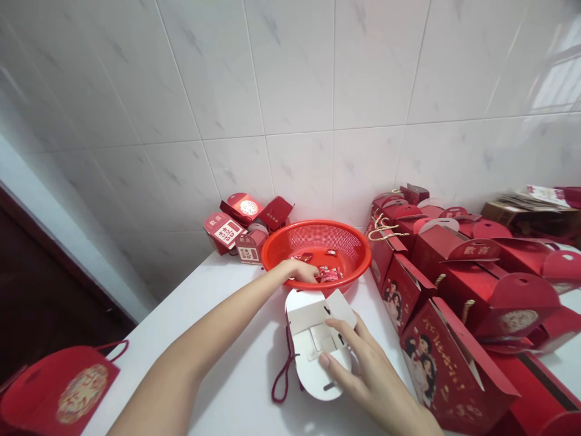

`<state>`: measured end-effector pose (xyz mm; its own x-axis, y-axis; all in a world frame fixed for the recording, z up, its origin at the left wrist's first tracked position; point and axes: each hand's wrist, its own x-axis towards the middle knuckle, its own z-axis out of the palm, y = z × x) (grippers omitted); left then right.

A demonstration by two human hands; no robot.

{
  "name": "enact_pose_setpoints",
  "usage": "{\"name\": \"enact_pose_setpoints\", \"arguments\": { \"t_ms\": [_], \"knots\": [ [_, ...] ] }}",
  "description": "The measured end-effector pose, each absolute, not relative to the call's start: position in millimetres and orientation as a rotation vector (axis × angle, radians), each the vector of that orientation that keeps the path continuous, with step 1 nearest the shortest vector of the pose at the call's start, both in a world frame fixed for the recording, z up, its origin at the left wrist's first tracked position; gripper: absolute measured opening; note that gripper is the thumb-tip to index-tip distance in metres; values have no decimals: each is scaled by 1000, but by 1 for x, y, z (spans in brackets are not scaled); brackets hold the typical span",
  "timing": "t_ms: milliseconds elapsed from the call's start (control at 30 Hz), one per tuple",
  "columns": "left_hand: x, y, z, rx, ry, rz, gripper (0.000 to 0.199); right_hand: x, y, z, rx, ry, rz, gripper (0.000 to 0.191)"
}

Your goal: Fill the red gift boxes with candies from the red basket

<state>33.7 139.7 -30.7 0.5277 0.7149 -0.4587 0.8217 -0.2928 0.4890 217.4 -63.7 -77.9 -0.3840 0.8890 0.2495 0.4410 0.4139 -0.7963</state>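
My left hand (303, 270) reaches over the near rim of a red plastic basket (271, 245). Its fingers curl down among small red wrapped sweets (330, 274), and their tips are hidden. Just in front of the basket, a gift box (333, 387) stands with its top flaps apart, showing white inside and a dark red cord loop (282, 378) at its left. My right hand (358, 357) grips this box from the right, thumb at the near flap and fingers over the far right flap.
Several red gift boxes (454, 357) crowd the right side of the white table (236, 339). Smaller red boxes (223, 232) lie behind the basket's left, near the tiled wall (299, 163). Another red box (59, 387) with a cord is at the lower left.
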Motion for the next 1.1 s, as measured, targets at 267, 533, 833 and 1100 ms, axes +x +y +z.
{"name": "enact_pose_setpoints", "arguments": {
  "t_ms": [267,533,833,1100],
  "knots": [
    [21,136,-22,1843,1231,-302,13,218,-64,-75,-1104,-1994,818,39],
    [-1,130,-13,1734,1142,147,30,218,-64,-75,-1103,-1999,797,37],
    [-5,122,-10,1585,1066,631,31,218,-65,-76,-1107,-1973,836,38],
    [-4,123,-18,1696,1247,556,21,218,-65,-76,-1108,-1980,844,35]
  ]
}}
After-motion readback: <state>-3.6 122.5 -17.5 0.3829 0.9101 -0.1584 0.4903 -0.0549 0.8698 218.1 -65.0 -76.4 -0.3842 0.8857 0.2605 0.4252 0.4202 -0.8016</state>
